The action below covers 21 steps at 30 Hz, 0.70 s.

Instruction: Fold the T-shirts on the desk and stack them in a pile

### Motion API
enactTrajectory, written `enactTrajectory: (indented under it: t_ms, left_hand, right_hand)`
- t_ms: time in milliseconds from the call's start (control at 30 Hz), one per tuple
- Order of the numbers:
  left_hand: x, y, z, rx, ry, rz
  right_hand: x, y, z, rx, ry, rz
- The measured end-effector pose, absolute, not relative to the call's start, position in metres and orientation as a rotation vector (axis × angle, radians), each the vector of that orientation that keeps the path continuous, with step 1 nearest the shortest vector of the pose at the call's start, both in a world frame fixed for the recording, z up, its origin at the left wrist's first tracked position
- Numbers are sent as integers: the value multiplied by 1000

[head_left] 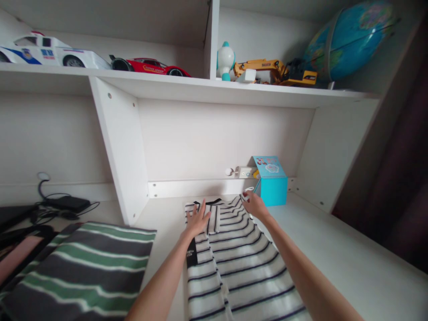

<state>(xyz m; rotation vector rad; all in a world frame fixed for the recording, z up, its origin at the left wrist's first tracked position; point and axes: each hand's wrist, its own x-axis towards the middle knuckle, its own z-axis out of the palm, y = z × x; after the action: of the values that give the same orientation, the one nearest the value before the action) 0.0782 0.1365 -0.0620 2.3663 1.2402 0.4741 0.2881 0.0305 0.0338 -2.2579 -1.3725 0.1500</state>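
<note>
**Both hands at the collar end of a striped shirt on a white desk**

Up close, the left hand point(197, 220) lies flat and open, fingers spread, pressing on the black-and-white striped shirt point(234, 258) near its black collar. The right hand point(254, 204) rests at the shirt's far right corner, fingers curled at the cloth edge; whether it pinches the fabric cannot be told. Both bare forearms reach in from the bottom of the view.

The shirt lies spread lengthwise on the white desk point(334, 258), collar end away from the person, a small black label just beside the left wrist. Just beyond the shirt's right corner stands a turquoise box point(272, 183), near the right hand. Left of the shirt, past a white upright panel point(120, 151), lies a green, grey and white striped garment point(83, 267), well apart from it, with black cables point(60, 206) behind that.

Above the shirt runs a shelf point(214, 89) holding a white toy police car point(50, 51), a red toy car point(150, 67), a small white and teal figure point(225, 60), a yellow toy excavator point(274, 71) and a blue globe point(351, 40).
</note>
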Motion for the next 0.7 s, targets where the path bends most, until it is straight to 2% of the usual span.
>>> enactTrajectory:
  t_ms: [133,333,567,700]
  left_hand:
    - [78,144,-65,2162,1243,639]
    - [75,149,-63,2130,1234,731]
    - [75,153,-69,2215,1171,727]
    - [78,154,-70,2170,1212,779]
  right_hand:
    - [215,41,29,-2179,-1586,53]
    - [144,31,6,-2123,-1894,157]
    - [197,-81,36,-2145,-2064,300]
    - [215,-145,23,-2276,-2073,496]
